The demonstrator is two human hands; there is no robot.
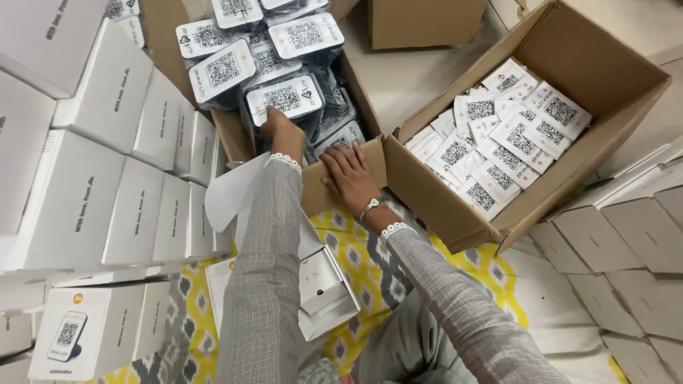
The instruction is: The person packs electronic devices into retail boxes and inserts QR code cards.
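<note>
Yellow and grey patterned cloth [370,263] covers the floor where the person sits. Their left hand [281,131] reaches into a brown cardboard box [231,131] and curls its fingers onto a white code-printed device in a clear plastic bag [284,99]; I cannot tell if the grip is pinching yet. That bag lies on top of the pile, near the box's front edge. The right hand [352,174] lies flat and spread on the box flap [327,181], probably to hold it down (so it stays out of the way). An open white box [324,291] waits by the knees. Another cardboard box of white code cards [509,139] sits to the right, and stacks of white boxes [121,171] stand close around.
</note>
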